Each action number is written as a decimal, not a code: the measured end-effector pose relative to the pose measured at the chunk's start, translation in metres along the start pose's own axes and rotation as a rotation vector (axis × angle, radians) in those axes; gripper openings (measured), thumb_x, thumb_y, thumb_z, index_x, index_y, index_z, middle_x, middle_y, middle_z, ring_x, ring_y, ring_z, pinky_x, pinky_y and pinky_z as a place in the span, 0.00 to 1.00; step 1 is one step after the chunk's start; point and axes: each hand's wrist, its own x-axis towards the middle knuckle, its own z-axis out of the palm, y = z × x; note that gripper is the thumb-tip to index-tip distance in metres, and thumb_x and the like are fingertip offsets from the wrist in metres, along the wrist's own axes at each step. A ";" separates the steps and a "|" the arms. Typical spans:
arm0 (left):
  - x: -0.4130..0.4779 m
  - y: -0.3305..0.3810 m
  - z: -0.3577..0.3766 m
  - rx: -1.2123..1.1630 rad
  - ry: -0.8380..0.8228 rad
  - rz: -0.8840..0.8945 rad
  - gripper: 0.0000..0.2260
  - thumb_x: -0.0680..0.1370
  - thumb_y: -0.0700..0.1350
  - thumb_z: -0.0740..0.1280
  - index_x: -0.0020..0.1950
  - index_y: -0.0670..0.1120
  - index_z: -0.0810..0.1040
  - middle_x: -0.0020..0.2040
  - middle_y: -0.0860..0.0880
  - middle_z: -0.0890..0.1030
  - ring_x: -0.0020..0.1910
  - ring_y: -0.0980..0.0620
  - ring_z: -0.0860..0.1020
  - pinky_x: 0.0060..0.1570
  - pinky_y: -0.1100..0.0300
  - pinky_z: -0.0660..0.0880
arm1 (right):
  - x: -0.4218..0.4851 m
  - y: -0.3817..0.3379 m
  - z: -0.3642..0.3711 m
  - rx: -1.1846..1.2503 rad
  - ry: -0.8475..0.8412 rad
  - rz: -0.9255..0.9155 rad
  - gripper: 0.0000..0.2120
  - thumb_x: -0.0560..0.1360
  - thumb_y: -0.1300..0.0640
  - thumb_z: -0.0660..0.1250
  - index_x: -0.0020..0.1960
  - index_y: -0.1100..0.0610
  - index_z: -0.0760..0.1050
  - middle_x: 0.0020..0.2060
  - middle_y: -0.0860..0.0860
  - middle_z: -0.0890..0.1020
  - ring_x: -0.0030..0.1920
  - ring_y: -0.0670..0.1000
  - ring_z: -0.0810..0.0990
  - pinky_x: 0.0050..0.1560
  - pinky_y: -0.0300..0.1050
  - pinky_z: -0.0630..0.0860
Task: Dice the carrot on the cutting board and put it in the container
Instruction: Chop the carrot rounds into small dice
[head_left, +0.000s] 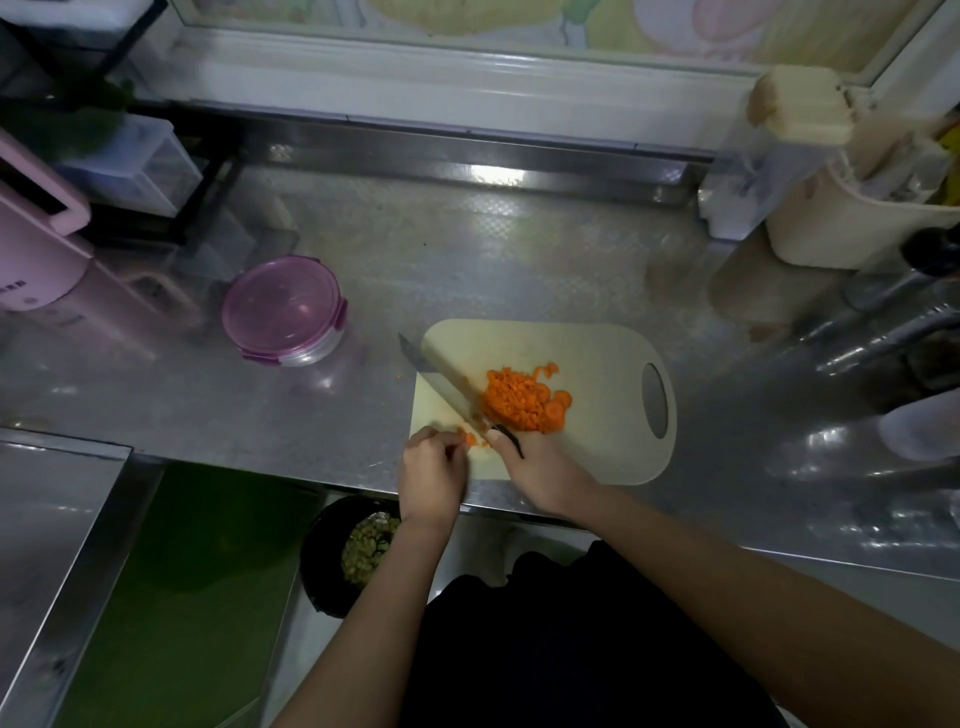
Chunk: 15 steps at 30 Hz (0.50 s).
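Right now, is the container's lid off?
No, the pink lid sits on the round container, left of the cutting board.

Steel counter (467, 249): cutting board (597, 364), lidded container (283, 312)

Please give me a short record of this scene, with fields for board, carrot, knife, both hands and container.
board: beige plastic cutting board with an oval handle hole, on the steel counter
carrot: orange diced carrot pile on the board, some round slices at its right
knife: steel knife with black handle, blade left of the pile
right hand: grips the knife handle
left hand: fingers pinch a small carrot piece
container: round clear container, pink lid on, left of the board, apart from it
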 end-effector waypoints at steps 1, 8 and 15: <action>0.001 0.001 0.001 0.003 0.007 0.002 0.07 0.74 0.38 0.68 0.49 0.42 0.83 0.48 0.43 0.81 0.47 0.44 0.79 0.50 0.56 0.73 | -0.002 0.002 -0.003 0.025 0.008 -0.003 0.23 0.81 0.46 0.53 0.54 0.64 0.76 0.49 0.63 0.81 0.52 0.60 0.78 0.55 0.52 0.73; 0.007 0.012 0.007 -0.022 -0.010 -0.019 0.05 0.72 0.41 0.72 0.45 0.42 0.83 0.47 0.44 0.82 0.46 0.45 0.79 0.49 0.58 0.74 | -0.008 0.012 -0.020 0.075 0.000 0.008 0.22 0.81 0.48 0.53 0.57 0.64 0.74 0.50 0.62 0.80 0.52 0.58 0.78 0.52 0.47 0.71; 0.004 0.008 0.006 -0.076 -0.030 -0.010 0.07 0.70 0.38 0.73 0.47 0.41 0.83 0.45 0.44 0.79 0.41 0.48 0.77 0.44 0.66 0.69 | -0.016 0.008 -0.014 0.003 0.003 -0.065 0.16 0.81 0.49 0.55 0.47 0.59 0.73 0.35 0.56 0.75 0.41 0.55 0.74 0.43 0.46 0.67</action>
